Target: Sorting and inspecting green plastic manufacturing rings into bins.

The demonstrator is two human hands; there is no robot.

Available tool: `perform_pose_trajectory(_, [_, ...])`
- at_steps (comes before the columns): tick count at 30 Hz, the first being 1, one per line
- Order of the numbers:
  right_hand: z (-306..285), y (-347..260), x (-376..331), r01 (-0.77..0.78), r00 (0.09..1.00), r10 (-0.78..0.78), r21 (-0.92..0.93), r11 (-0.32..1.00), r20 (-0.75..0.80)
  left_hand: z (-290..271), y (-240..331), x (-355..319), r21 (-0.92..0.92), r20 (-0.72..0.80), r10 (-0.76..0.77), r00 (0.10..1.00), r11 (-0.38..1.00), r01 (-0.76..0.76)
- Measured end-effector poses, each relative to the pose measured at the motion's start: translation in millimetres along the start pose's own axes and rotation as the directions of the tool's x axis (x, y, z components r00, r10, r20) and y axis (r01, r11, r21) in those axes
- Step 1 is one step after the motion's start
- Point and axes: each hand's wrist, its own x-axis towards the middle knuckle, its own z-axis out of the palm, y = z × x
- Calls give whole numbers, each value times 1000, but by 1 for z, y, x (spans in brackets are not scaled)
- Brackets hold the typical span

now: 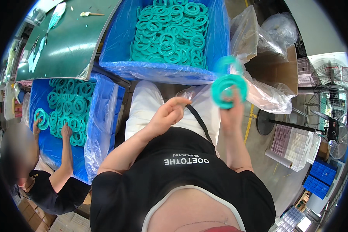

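My right hand (234, 104), smeared by motion, grips a teal ring (217, 92) beside the open carton on the right. Just past it is a second teal ring (225, 63), also blurred; whether my fingers hold it I cannot tell. Above my lap, my left hand (169, 116) is empty, its index finger stretched out and the others curled. Ahead of me, a blue bin (118, 42) lined with clear plastic holds a heap of teal rings (170, 34).
At the left, a co-worker's hands (66, 130) handle rings in another lined blue bin (60, 154). A green table (71, 40) carries a brush and tools. The plastic-lined carton (278, 73) stands right, with a standing fan (330, 120) and crates (294, 145) beyond.
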Motion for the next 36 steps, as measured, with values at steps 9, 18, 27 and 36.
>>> perform_pose_trajectory(9, [3,-2,-10,-459,759,283,173,871,586,-13,-3,1,-285,-151,-322,935,919,270])
perform_pose_trajectory(18, [5,38,-24,-251,800,364,-286,925,476,-11,-7,-3,24,-331,-153,931,985,170])
perform_pose_trajectory(27, [7,30,-17,-82,914,293,-579,811,281,-26,10,-9,-107,-40,-253,967,963,248])
perform_pose_trajectory(36, [8,40,-37,156,938,110,-682,715,330,-21,-2,-4,121,-261,-195,945,965,233])
